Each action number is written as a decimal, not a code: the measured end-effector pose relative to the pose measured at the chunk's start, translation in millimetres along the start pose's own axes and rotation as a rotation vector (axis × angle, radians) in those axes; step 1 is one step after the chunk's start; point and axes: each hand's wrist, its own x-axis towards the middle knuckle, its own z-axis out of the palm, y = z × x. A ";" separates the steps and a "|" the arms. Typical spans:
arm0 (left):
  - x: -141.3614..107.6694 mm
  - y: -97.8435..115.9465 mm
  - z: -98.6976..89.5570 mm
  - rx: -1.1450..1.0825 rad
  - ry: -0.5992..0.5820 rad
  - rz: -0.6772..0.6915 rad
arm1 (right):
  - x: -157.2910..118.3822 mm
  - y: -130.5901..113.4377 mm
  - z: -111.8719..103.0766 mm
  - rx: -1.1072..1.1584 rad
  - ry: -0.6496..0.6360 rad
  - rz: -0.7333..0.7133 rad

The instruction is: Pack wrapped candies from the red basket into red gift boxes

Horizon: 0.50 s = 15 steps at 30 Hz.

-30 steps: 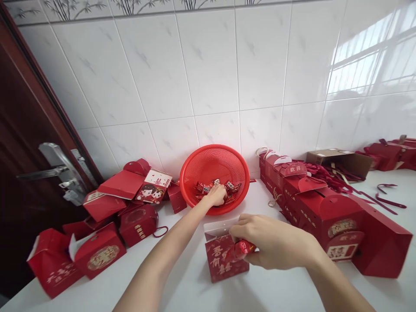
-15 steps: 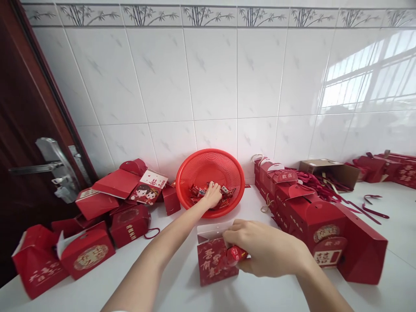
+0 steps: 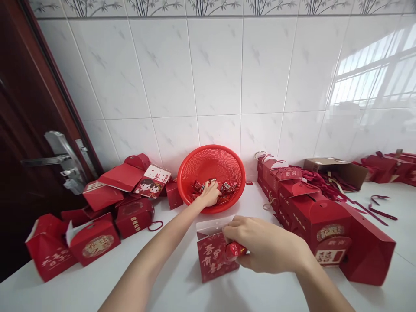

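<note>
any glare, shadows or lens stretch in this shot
Head view: a window reflection glares on the glossy tiled wall, upper right; head view: a soft shadow falls on the white table in front of the printed box; head view: the dark door slants at left, probably wide-angle distortion.

Bright daylight; window glare (image 3: pixel 364 73) whitens tiles (image 3: pixel 344 82); soft shadows (image 3: pixel 227 297).

1. You have two hands in view: one left hand (image 3: pixel 211 193), one right hand (image 3: pixel 264 245).
2. One red basket (image 3: pixel 211 161).
3. Several wrapped sweets (image 3: pixel 227 187), too overlapped for you to count.
4. One red packet (image 3: pixel 234 250) in your right hand.
5. One open box (image 3: pixel 212 262) before you.
6. Many red boxes (image 3: pixel 134 216) at your left and right, overlapping past a sure count.
7. One brown carton (image 3: pixel 355 175).
8. One door (image 3: pixel 29 104) with one handle (image 3: pixel 42 161).
</note>
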 end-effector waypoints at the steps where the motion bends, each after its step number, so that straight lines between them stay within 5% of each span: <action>1: 3.2 3.3 1.7 -0.005 0.005 -0.002 | -1.1 -0.2 0.1 -0.004 -0.003 0.004; 7: 12.4 7.8 -1.3 -0.154 0.069 -0.007 | -6.5 -1.5 -0.7 -0.024 0.000 -0.001; 15: -14.2 -4.1 -13.6 -0.614 0.245 -0.095 | -32.9 11.1 -16.7 0.135 0.118 -0.124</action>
